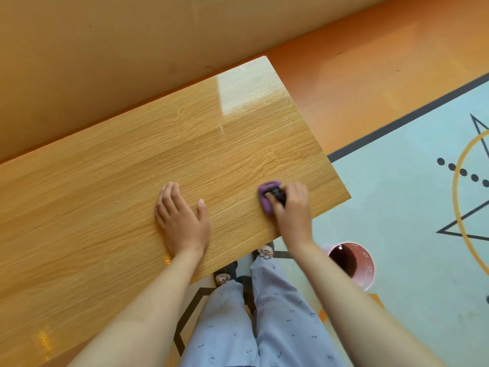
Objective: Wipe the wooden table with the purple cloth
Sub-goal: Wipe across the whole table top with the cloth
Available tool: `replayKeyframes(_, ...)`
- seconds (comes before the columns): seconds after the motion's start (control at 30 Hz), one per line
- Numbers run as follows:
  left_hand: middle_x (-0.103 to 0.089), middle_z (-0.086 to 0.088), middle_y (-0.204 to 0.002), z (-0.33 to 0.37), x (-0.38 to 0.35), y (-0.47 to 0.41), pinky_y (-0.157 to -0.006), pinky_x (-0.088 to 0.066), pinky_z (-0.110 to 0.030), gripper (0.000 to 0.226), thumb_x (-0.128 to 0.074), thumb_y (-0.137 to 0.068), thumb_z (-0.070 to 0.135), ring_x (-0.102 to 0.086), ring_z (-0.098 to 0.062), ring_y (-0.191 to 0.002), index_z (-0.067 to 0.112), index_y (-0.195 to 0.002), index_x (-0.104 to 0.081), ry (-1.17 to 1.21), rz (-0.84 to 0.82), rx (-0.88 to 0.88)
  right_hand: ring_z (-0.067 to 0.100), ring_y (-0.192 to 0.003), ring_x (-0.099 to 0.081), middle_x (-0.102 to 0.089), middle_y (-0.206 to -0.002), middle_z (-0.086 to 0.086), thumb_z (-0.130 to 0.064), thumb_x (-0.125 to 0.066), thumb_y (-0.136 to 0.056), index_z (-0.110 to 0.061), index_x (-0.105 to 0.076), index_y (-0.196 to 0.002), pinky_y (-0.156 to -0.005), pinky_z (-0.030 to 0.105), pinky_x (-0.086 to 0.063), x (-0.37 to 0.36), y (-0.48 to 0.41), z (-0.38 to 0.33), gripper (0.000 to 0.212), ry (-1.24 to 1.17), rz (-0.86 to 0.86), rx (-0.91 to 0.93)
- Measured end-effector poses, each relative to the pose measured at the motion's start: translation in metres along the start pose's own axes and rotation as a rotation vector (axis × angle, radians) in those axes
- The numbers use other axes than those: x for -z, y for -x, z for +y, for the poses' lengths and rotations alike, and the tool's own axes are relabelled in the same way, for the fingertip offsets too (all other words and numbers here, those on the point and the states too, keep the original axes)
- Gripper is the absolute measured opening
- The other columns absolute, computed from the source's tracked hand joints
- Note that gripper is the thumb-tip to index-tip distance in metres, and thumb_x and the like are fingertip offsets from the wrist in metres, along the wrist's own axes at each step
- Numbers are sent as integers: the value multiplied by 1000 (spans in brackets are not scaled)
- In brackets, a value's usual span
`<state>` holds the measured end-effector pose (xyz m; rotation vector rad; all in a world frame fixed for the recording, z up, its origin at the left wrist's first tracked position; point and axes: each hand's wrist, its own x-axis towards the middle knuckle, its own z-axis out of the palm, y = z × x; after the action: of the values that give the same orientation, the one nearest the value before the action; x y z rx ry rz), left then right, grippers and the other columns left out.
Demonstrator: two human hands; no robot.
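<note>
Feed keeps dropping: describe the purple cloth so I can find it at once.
Start at the wooden table and go to its right end, near the front edge. There the right hand grips the purple cloth, bunched small against the wood. It is the only purple thing there; the left hand lies flat, empty.

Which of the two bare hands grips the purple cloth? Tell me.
The right hand, curled round the purple cloth; the left hand lies flat on the wooden table.

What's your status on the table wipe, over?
Left hand flat on wooden table. Right hand grips purple cloth near table's right edge. Pink bucket on floor, not in the way.
</note>
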<state>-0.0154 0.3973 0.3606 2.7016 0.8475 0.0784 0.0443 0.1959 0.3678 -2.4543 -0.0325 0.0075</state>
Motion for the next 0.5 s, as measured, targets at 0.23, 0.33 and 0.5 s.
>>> replayKeyframes(0.23,-34,-14,-148,1,2,1,-115,-22,-49,60,-48,-92,35,-27,-30,-139,4,-141,-32,-1,4,-11,16,-78,-39,-51,-80,6,-31,-56,-83,-8,-54,-81,-68,26,-34,-11,47,-19,24,-7,-133,243)
replayKeyframes(0.33,-35,-14,-148,1,2,1,-115,-22,-49,60,-49,-92,34,-27,-30,-139,4,-141,-33,5,5,-10,15,-78,-37,-47,-79,7,-18,-67,-82,-5,-53,-80,-67,25,-29,18,24,18,19,15,-3,67)
replayKeyframes(0.5,-34,-14,-149,-1,2,2,-115,-21,-49,61,-46,-92,36,-27,-30,-139,3,-141,-32,-2,-1,-17,34,-86,-47,-53,-87,18,-19,-63,-87,-1,-54,-84,-70,23,-25,62,-8,64,20,124,150,-137)
